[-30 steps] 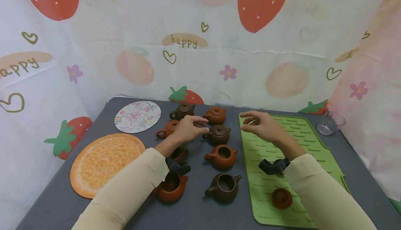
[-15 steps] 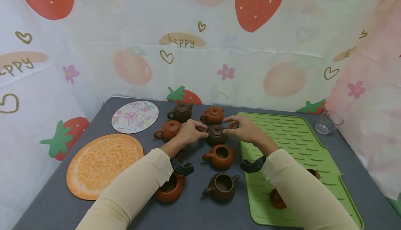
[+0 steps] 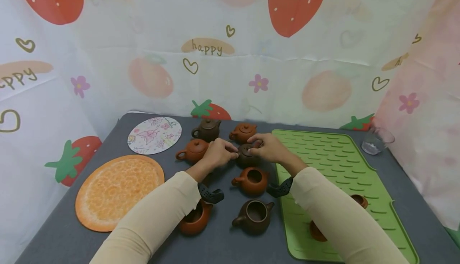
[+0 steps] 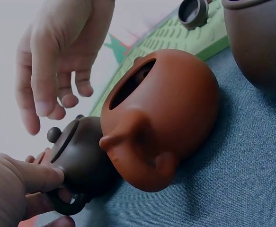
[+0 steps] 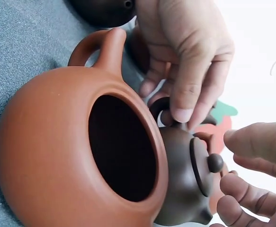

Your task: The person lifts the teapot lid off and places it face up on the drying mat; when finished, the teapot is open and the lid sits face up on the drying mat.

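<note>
My left hand [image 3: 217,155] pinches the handle of a dark brown lidded teapot [image 3: 246,159] in the middle of the table. The left wrist view has its thumb [image 4: 48,177] against the pot's side just above the handle. Over the lid, my right hand [image 3: 270,149] hangs with fingers spread, holding nothing; the right wrist view has its fingertips [image 5: 232,182] just off the round lid knob [image 5: 215,163]. Right in front stands a lidless red-brown teapot [image 3: 251,181], its dark opening [image 5: 121,149] facing the right wrist camera.
Lidded teapots, dark [image 3: 207,130] and red-brown [image 3: 194,152], stand left; another [image 3: 243,132] stands behind. Nearer are lidless dark [image 3: 256,228] and red-brown [image 3: 195,226] pots. A green mat [image 3: 320,144] bears small brown cups [image 3: 360,201]. Round mats [image 3: 120,190] lie left; a glass [image 3: 376,140] stands right.
My right hand has moved left from above the green mat to the dark teapot's lid. My left hand has stayed at the teapot, moving slightly, and now pinches its handle.
</note>
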`<state>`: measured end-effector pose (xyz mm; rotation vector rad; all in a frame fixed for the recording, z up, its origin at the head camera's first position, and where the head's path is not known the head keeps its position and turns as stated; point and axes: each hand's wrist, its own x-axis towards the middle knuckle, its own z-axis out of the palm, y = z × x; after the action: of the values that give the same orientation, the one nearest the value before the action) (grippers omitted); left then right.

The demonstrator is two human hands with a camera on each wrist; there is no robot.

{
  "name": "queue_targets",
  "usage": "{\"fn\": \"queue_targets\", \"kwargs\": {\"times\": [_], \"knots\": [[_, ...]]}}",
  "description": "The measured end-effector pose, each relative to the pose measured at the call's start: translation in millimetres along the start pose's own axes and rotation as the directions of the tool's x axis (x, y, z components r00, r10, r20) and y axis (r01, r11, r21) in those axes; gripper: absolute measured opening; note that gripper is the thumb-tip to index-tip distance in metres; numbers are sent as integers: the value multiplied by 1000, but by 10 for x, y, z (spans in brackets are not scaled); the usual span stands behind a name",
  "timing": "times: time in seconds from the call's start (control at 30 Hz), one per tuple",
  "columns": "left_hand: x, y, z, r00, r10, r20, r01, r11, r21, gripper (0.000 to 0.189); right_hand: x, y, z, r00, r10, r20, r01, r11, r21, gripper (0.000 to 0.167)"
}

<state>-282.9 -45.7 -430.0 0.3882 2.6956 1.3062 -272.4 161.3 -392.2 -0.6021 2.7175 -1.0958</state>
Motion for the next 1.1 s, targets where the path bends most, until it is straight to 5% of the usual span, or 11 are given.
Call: {"fn": "queue_targets", "kwargs": {"times": [0.57,0.9,1.1], "knots": [[3,11,-2,1000,-9,-14,9,1000,-24,8,129,-8,109,999,23,-33,-30,980,-197,19],[-21,10,-20,1000,-15,1,15,998,-58,9,99,9,98,996,17,-92,-34,982,-183,14],[-14,1,-10,1000,-11,-2,11,999,-32,9,67,60,95,991,64,-120,-73,995,-71,14]]}}
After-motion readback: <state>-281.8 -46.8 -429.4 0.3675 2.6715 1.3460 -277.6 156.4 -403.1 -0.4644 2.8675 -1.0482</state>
